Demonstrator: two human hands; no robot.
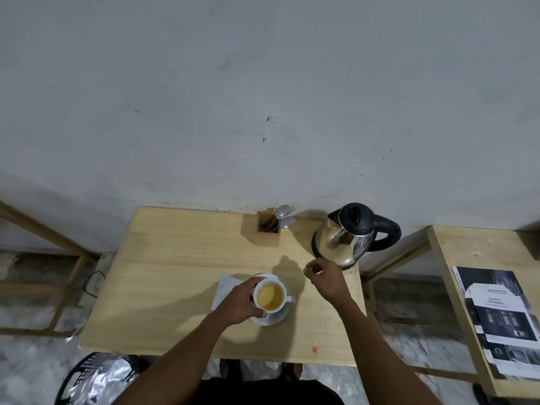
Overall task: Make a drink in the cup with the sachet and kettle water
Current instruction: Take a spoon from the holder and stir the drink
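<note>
With the left hand (pixel 238 304) wrapped around the full white cup (pixel 270 296) on its saucer (pixel 274 317), near the steel kettle (pixel 349 236), a nudge could slop tea, while the right hand (pixel 323 276), fingers curled, holds nothing I can make out.

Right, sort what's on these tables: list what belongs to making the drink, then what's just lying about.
Part of the job:
- cup of yellowish liquid on its saucer, gripped by the left hand
- kettle
- spoons in the wooden holder
- right hand, hovering beside the kettle

Lying about:
- white napkin under the saucer
- printed leaflet on the side table
- small orange scrap
</note>
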